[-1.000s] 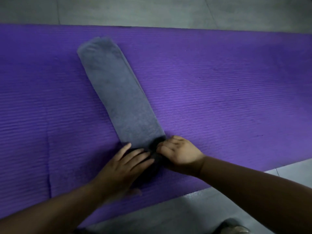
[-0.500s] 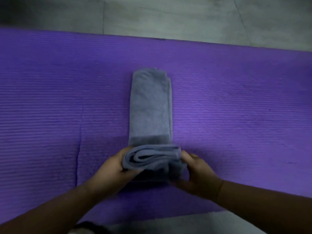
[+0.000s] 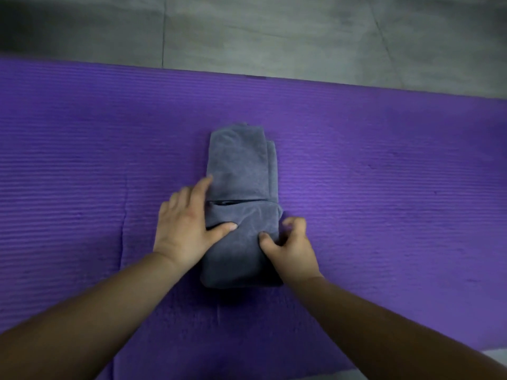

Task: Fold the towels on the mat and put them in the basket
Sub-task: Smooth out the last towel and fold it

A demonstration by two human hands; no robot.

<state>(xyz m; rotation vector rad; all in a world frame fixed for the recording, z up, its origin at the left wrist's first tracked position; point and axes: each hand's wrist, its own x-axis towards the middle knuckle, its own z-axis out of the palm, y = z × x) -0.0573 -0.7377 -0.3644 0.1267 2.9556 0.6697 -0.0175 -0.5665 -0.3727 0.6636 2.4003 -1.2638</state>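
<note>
The grey towel (image 3: pixel 241 160) lies in the middle of the purple mat (image 3: pixel 384 174) as a narrow strip running away from the person. Its near part is doubled over onto the rest, so a thick flap ends at a crosswise edge about halfway along. The left grip (image 3: pixel 186 223) is open and flat: its fingers lie straight along the towel's left side and its thumb presses on the flap. The right grip (image 3: pixel 290 248) is closed on the flap's right edge, thumb on top and fingers curled round the side. The step in hand looks like setting this fold and carrying it on toward the far end. To do it well, the left grip should pin the flap while the right draws the cloth taut sideways, because a diagonal crease runs across the flap between the two thumbs. The far end looks uneven, with a lower layer stepping out along its right side, so those edges likely want squaring before the next turn or the bundle will come out lopsided. Both grips should then lift the thick near part together, level, and lay it flush with the far edge. Terry cloth this thick probably springs open, so a firm press along the fold seems wise. The basket is not in view; only grey floor (image 3: pixel 274 31) shows beyond the mat.
</note>
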